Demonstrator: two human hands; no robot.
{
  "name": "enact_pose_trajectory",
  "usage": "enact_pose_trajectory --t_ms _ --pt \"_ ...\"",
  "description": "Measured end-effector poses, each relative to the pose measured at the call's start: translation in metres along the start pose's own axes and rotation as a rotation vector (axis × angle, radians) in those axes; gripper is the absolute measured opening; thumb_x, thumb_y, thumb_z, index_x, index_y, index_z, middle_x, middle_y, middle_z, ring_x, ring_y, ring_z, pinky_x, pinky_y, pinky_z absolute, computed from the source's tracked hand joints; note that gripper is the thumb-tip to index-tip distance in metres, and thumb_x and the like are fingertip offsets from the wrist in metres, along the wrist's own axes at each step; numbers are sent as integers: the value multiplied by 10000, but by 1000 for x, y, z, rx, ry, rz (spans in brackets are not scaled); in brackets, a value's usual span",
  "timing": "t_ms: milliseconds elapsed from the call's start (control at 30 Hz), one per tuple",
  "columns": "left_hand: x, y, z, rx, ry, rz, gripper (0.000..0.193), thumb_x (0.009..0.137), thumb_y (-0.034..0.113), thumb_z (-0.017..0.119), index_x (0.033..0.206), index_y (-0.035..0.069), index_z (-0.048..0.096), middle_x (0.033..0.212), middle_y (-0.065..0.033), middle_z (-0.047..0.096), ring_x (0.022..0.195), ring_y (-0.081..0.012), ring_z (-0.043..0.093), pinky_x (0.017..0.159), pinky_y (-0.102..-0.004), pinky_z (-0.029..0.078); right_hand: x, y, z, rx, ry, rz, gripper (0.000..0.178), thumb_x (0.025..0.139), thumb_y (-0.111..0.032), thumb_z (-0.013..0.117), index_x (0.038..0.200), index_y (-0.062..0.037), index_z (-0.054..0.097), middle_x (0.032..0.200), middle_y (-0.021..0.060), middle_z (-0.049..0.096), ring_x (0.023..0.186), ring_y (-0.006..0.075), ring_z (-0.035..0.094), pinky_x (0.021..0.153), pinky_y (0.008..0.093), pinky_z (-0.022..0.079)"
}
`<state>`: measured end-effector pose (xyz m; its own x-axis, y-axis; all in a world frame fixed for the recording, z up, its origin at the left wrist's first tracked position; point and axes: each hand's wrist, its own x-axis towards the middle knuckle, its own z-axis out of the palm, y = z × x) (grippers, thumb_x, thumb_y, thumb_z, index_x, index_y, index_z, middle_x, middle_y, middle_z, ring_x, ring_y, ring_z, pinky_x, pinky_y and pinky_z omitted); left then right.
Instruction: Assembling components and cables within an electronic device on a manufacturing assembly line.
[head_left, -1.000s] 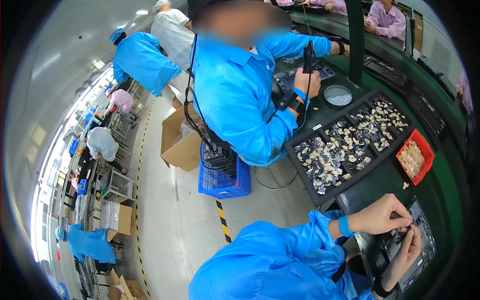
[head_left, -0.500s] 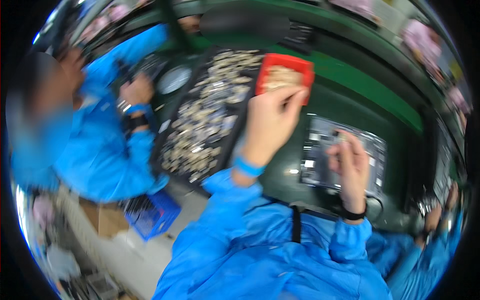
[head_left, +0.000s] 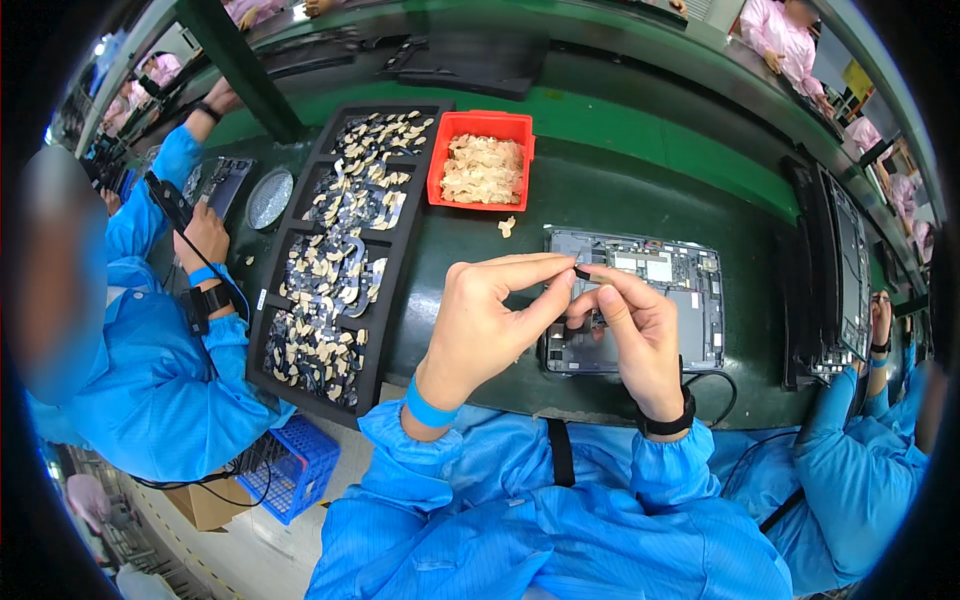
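My left hand [head_left: 500,312] and my right hand [head_left: 638,330] meet fingertip to fingertip above an opened flat electronic device [head_left: 695,345]. Between their pinched fingers is a small dark piece [head_left: 582,273], too small to name for certain. Both hands look closed on it. The device lies flat on the green bench, with its circuit boards and a dark grey panel exposed; my hands and the right wrist hide part of its left side. A red bin [head_left: 437,165] of crumpled cream-coloured pieces stands beyond my left hand, and one loose cream piece [head_left: 507,227] lies before it.
To the left, a black compartment tray [head_left: 398,255] holds many dark parts with cream tabs. A round clear dish [head_left: 270,198] sits beside a co-worker's hand [head_left: 205,238]. Dark panels [head_left: 835,270] stand upright at right. A blue crate [head_left: 305,470] is below the bench.
My left hand has come away from the red bin toward my right hand, and their fingertips now meet. The view has shifted, and the earlier frame is blurred.
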<state>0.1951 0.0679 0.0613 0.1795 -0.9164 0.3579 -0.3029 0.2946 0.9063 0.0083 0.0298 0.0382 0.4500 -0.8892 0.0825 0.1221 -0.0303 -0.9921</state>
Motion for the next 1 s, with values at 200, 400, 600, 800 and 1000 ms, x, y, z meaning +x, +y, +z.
enact_pose_trajectory --t_ms 200,400,600,800,1000 --pt "5 -6 0 78 6 93 192 881 93 767 1033 -24 778 973 -185 781 854 -298 771 765 -354 589 1 0 0 2 -16 5 306 1098 -186 560 1328 -25 680 944 30 756 850 66 672 648 190 454" --pt "17 -19 2 317 95 301 95 838 61 745 920 14 734 847 -140 736 776 -313 716 746 -385 546 3 3 0 126 -1 59 290 1109 -179 536 1305 -11 668 953 71 748 818 104 700 620 204 466" --pt "52 -28 -20 355 275 108 187 929 83 739 1053 -54 772 910 -181 790 815 -169 765 706 -302 573 9 -3 -7 225 115 131 346 1124 -254 517 1363 -20 608 976 145 745 643 143 694 444 198 441" --pt "24 -6 0 145 -51 68 274 877 131 806 1112 -10 791 940 -151 804 840 -136 754 718 -283 573 9 -2 -8 152 94 81 335 1117 -229 531 1384 -47 620 991 109 760 712 124 704 514 187 462" --pt "18 -17 -5 134 -8 186 245 878 130 800 1087 1 800 1013 -166 799 840 -208 788 681 -319 605 9 -2 6 104 22 64 346 1118 -246 528 1371 -33 629 979 75 755 719 109 698 527 194 461"
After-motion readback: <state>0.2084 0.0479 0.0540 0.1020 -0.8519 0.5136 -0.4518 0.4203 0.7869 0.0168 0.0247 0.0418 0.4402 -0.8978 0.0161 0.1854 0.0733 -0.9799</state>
